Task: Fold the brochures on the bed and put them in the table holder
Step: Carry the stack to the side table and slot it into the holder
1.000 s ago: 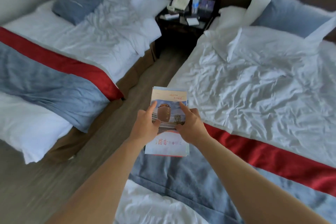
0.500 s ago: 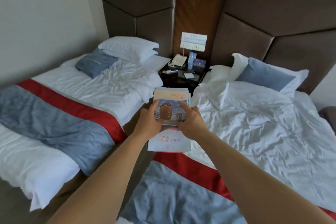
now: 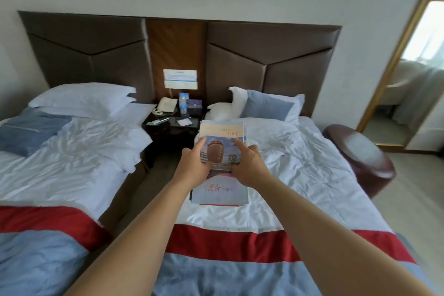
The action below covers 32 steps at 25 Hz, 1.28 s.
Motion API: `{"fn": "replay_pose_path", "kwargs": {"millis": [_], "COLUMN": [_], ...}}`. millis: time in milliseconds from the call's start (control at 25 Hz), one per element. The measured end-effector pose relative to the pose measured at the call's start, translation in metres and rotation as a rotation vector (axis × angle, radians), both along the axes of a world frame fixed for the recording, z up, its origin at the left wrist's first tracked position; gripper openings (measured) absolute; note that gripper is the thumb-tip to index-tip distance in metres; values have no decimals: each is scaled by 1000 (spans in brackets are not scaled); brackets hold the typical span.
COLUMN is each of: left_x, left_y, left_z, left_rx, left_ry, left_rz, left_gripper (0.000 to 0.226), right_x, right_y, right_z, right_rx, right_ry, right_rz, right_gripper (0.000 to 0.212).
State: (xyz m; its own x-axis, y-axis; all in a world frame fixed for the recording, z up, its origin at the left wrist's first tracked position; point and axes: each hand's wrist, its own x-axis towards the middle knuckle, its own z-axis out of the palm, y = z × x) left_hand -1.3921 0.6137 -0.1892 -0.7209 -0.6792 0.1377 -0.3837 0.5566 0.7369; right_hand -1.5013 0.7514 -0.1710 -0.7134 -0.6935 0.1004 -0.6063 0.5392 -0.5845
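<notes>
I hold a stack of folded brochures (image 3: 221, 190) with both hands, out in front of me above the left edge of the right bed (image 3: 312, 175). The top cover shows a brown jar, a pale band above and red characters below. My left hand (image 3: 192, 166) grips the stack's left side, thumb on the cover. My right hand (image 3: 247, 166) grips its right side. A dark bedside table (image 3: 165, 127) stands between the two beds, beyond the stack. I cannot make out a brochure holder on it.
On the bedside table sit a white phone (image 3: 165, 104), a water bottle (image 3: 183, 102), a dark box (image 3: 195, 104) and small items. The left bed (image 3: 72, 156) borders a narrow aisle. A brown round stool (image 3: 360, 158) and a gold-framed mirror (image 3: 408, 67) are at right.
My view has lifted from the bed covers to the headboard and wall. Both hands keep the same grip on the brochure stack, which now sits closer to the bedside table.
</notes>
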Motion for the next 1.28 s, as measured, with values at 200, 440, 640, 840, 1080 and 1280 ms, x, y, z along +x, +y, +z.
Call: {"fn": "replay_pose_path", "kwargs": {"millis": [200,440,640,840,1080,1280], "left_x": [-79,-107,-96,-100,-136,-174], "left_y": [94,258,402,535,659,733], "left_z": [12,17,24,35,42,38], "left_rx": [-18,-2,11,-6,5,3], "left_ry": [49,73,72,26,7,2], "left_rz": [-245,-517,-731,-892,-1140,-1306], "left_gripper": [69,79,79,80,78,78], "right_x": [-42,-32,14,48,53,39], "right_y": [116,293,440,566,678,740], "right_z": [17,21,24,36,43,39], "right_rx": [4,31,4,9,-30,-14], "right_ry": [40,40,24,17,-27,-28], "right_rz": [-240,-526,-725,-950,-1181,-1315], "right_gripper": [81,84,81,83,85,84]}}
